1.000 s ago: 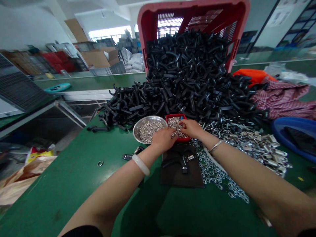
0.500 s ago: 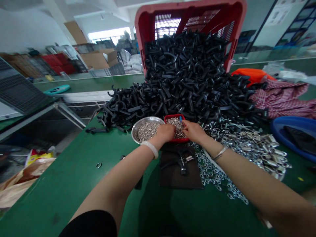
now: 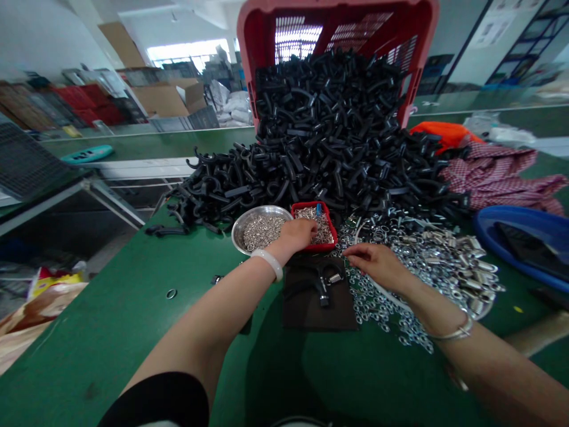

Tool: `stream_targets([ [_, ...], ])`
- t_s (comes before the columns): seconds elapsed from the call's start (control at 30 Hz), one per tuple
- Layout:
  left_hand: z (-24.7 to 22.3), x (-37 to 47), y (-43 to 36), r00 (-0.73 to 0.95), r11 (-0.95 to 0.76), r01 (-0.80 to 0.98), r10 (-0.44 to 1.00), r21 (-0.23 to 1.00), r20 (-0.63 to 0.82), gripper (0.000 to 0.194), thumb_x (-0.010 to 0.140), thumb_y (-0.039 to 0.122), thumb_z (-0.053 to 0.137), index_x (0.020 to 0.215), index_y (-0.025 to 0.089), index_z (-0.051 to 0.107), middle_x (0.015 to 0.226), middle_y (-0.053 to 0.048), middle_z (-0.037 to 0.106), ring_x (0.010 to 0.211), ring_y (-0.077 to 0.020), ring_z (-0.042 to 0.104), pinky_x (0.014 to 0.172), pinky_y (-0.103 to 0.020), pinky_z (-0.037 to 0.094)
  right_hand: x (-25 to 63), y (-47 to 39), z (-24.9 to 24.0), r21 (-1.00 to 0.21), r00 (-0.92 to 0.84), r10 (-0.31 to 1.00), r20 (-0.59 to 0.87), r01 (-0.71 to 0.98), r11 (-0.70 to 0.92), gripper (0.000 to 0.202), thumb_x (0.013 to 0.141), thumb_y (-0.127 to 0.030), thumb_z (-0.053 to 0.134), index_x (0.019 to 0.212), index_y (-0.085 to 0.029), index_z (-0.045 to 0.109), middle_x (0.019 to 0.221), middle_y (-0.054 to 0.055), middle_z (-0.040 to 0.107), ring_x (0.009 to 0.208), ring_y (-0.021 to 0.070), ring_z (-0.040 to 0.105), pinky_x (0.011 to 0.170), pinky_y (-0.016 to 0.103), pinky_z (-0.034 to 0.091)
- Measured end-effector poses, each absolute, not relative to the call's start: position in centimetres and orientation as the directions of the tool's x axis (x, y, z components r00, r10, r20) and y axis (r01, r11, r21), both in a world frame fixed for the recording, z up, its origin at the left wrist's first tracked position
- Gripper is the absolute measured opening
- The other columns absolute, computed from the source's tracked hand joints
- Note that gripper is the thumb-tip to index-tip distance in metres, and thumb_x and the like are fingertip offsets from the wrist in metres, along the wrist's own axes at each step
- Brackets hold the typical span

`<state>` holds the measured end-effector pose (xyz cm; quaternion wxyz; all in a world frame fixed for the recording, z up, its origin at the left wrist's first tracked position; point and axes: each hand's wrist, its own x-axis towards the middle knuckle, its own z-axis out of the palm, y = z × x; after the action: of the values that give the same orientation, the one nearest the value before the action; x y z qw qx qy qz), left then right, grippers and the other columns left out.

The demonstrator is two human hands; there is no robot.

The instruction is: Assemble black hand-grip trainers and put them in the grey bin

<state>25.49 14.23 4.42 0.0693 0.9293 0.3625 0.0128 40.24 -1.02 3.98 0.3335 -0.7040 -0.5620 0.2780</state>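
Observation:
My left hand (image 3: pixel 299 233) reaches over the left side of a red tray (image 3: pixel 335 236) of small metal pieces, its fingers bent together; what they hold, if anything, is hidden. Beside it is a round metal bowl (image 3: pixel 237 230) of tiny rings. My right hand (image 3: pixel 373 261) hovers by the edge of the spread metal rings (image 3: pixel 377 296), thumb and forefinger pinched on something too small to make out. Between the hands and my body lies a dark square pad (image 3: pixel 306 317), with a black forked part (image 3: pixel 322 281) and a short spring (image 3: pixel 334 278) on it.
A large heap of black plastic parts (image 3: pixel 311 160) spills from a red crate (image 3: pixel 427 59). Metal sleeves (image 3: pixel 475 261) and a blue basin (image 3: pixel 489 228) are at the right. A single ring (image 3: pixel 171 293) lies on the green table (image 3: pixel 133 332) at the left.
My right hand has left the red tray and moved right and toward me, over the edge of the rings. My left hand stays at the tray. The view has shifted slightly.

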Motion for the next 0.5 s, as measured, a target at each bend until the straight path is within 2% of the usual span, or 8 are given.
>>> stream_targets([
  [0.1, 4.5, 25.3, 14.0, 0.668, -0.667, 0.715, 0.740, 0.211, 0.078, 0.019, 0.084, 0.028, 0.043, 0.096, 0.020, 0.056, 0.098, -0.007, 0.062, 0.088, -0.0209, 0.059, 0.073, -0.031, 0.043, 39.7, -2.2, 3.7, -0.647, 0.119, 0.988, 0.102, 0.762, -0.025, 0.018, 0.077, -0.018, 0.051, 0.087, -0.019, 0.066, 0.085, 0.002, 0.067, 0.077, 0.0157, 0.062, 0.067, 0.029, 0.049],
  [0.2, 4.6, 24.9, 13.7, 0.582, -0.606, 0.714, 0.792, 0.352, 0.183, 0.018, 0.082, 0.022, 0.045, 0.098, 0.016, 0.050, 0.088, -0.009, 0.063, 0.079, -0.0201, 0.060, 0.070, -0.031, 0.043, 39.0, -2.7, 3.1, -0.522, 0.022, 0.988, 0.154, 0.851, 0.062, 0.017, 0.079, -0.020, 0.052, 0.089, -0.020, 0.066, 0.089, 0.003, 0.067, 0.083, 0.0169, 0.062, 0.076, 0.032, 0.049],
  [0.33, 4.6, 23.5, 12.3, 0.655, -0.620, 0.520, 0.731, 0.587, 0.191, 0.011, 0.083, 0.020, 0.042, 0.092, 0.016, 0.049, 0.077, -0.004, 0.063, 0.069, -0.0149, 0.057, 0.066, -0.028, 0.042, 38.3, -3.3, 1.9, -0.372, -0.035, 0.992, 0.120, 0.925, 0.078, 0.027, 0.079, -0.017, 0.050, 0.103, -0.017, 0.062, 0.097, 0.007, 0.066, 0.087, 0.0204, 0.062, 0.078, 0.035, 0.050],
  [0.43, 4.6, 22.1, 10.6, 0.766, -0.612, 0.417, 0.635, 0.672, 0.103, 0.012, 0.086, 0.023, 0.039, 0.081, 0.017, 0.049, 0.070, 0.000, 0.060, 0.063, -0.0123, 0.054, 0.062, -0.025, 0.040, 38.2, -3.7, 1.7, -0.361, -0.016, 0.986, 0.164, 0.930, 0.075, 0.033, 0.082, -0.018, 0.045, 0.113, -0.018, 0.057, 0.106, 0.008, 0.064, 0.090, 0.0220, 0.062, 0.078, 0.038, 0.049],
  [0.5, 4.7, 21.4, 9.5, 0.803, -0.596, 0.424, 0.596, 0.682, 0.021, 0.017, 0.087, 0.025, 0.038, 0.077, 0.017, 0.049, 0.065, 0.001, 0.058, 0.059, -0.0113, 0.051, 0.059, -0.024, 0.038, 38.3, -3.8, 1.7, -0.459, 0.053, 0.975, 0.216, 0.887, 0.053, 0.029, 0.084, -0.021, 0.043, 0.108, -0.020, 0.059, 0.101, 0.006, 0.066, 0.087, 0.0202, 0.062, 0.077, 0.037, 0.050],
])
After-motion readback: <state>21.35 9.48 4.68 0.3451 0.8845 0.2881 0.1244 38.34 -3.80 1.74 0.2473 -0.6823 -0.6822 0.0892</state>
